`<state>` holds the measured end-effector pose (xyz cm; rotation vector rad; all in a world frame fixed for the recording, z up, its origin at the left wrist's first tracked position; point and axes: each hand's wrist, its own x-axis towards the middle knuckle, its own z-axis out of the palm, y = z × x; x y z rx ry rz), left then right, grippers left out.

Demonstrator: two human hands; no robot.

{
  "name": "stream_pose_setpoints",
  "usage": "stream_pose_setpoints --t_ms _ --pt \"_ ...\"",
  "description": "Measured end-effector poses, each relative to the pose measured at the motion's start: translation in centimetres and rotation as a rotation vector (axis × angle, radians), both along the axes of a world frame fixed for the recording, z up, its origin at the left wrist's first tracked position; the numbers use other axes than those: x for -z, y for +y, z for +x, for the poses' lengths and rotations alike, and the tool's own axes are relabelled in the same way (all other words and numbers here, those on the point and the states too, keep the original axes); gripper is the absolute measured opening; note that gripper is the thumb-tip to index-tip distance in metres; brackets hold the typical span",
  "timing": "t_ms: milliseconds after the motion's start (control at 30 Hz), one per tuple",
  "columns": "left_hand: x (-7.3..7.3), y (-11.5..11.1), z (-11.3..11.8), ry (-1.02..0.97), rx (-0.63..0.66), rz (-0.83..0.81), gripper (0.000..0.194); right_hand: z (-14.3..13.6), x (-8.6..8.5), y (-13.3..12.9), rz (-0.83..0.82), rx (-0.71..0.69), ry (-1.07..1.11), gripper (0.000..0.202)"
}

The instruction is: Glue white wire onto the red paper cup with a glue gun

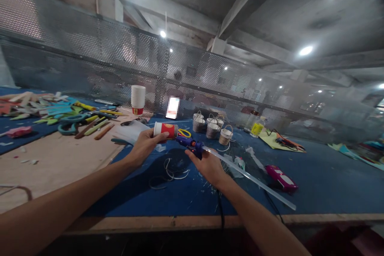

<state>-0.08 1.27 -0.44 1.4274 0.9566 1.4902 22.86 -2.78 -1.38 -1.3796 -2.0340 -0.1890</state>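
Observation:
A red and white paper cup [165, 130] lies sideways in my left hand [147, 144], its base end turned to the right. My right hand [210, 165] grips a blue glue gun [187, 141], whose tip is close to the cup's right end. Out of the gun's back a long clear glue stick [255, 180] slants down to the right. Beside the cup's end shows a yellow loop [185, 133]; what it is attached to is hidden. Pale curled strands [172, 174] lie on the blue tabletop below my hands.
Stacked paper cups [138, 98] and a lit phone [172, 108] stand at the back. Several small handled baskets [212, 128] stand right of them. Scissors [72, 125] and tools lie left. A yellow-labelled bottle [257, 127] and a magenta object [281, 178] are to the right.

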Motion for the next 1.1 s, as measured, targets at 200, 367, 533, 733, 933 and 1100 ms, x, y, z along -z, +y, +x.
stream_pose_setpoints --t_ms 200,367,533,733,933,1100 --pt "0.0 -0.1 0.0 -0.013 0.004 -0.012 0.027 -0.2 -0.5 -0.3 -0.037 0.006 -0.014 0.046" --pt "-0.1 -0.1 0.0 -0.026 0.018 -0.017 0.027 -0.2 -0.5 -0.3 -0.041 -0.008 0.0 0.047" --pt "0.0 0.0 0.0 -0.075 0.037 -0.033 0.026 -0.1 -0.4 -0.1 -0.114 -0.083 0.181 0.044" --pt "0.2 0.6 -0.3 -0.18 0.041 -0.127 0.026 0.5 -1.2 0.6 -0.458 -0.316 0.687 0.044" --pt "0.0 0.7 -0.4 -0.28 0.08 -0.149 0.02 1.6 -1.7 2.4 -0.673 -0.414 1.088 0.03" --pt "-0.1 0.7 -0.5 -0.321 0.067 -0.181 0.021 3.5 -0.6 4.8 -0.649 -0.183 0.948 0.027"
